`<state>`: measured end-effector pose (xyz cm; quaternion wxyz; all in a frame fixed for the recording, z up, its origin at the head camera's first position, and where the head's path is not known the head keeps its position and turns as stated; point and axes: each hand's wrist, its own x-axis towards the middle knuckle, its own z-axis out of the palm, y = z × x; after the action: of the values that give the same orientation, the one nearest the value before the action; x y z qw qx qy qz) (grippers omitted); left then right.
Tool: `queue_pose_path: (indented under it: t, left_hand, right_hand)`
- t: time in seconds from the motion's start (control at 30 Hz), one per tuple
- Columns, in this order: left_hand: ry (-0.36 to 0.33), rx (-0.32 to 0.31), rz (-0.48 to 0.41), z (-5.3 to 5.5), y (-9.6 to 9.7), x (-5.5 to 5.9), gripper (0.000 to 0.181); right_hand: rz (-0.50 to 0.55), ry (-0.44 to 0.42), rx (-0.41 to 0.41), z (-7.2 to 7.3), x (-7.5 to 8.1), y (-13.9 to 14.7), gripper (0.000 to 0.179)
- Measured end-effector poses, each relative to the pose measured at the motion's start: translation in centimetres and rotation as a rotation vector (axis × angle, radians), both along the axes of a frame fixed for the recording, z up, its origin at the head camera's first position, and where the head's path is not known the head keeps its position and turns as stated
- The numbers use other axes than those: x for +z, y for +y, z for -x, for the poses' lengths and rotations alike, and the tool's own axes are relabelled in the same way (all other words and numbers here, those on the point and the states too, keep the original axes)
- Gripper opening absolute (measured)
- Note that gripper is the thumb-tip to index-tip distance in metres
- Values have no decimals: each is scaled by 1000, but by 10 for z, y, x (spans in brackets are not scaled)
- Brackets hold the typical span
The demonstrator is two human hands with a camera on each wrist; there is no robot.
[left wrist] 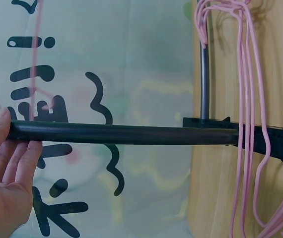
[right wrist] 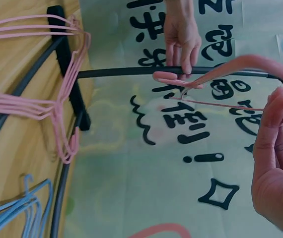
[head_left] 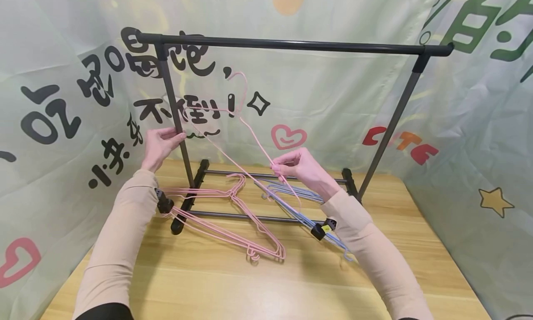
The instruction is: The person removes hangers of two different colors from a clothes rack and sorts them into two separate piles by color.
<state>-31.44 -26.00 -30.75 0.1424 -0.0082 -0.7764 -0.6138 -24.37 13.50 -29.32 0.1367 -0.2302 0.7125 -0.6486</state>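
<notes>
In the head view my left hand (head_left: 160, 144) holds the left upright (head_left: 168, 84) of a black clothes rack. The left wrist view shows its thumb (left wrist: 1, 121) on one side of the pole and the fingers on the other. My right hand (head_left: 301, 169) pinches one arm of a pink clothes hanger (head_left: 256, 141) between thumb and fingertips. That hanger is raised and tilted, its hook (head_left: 246, 86) pointing up, lower than the rack's top bar (head_left: 291, 44) in this view. In the right wrist view, a pink hanger end (right wrist: 166, 76) overlaps the pole near my left fingers.
Several pink hangers (head_left: 233, 193) lie stacked across the left side of the rack's base. Several blue hangers (head_left: 306, 220) lie at the right of the base. The rack stands on a wooden table (head_left: 200, 283), with printed cloth (head_left: 345, 102) hanging behind and at both sides.
</notes>
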Motion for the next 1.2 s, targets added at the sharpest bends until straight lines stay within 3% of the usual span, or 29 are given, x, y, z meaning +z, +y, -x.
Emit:
queue_pose_path:
  t: [0.47,0.83,1.07,1.2]
  left_hand:
    - [-4,13,17,-2,2,1,49]
    - [-13,18,19,-3,2,3,49]
    - [-15,17,14,-3,2,2,50]
    - [-19,22,29,-3,1,3,50]
  right_hand:
    - [-42,-31,42,-16,-34,41,15]
    - [29,-80,168,-22,-58,64,23]
    - [100,-38,302,-25,-72,66,25]
    - [97,-49,311,-27,-75,68,27]
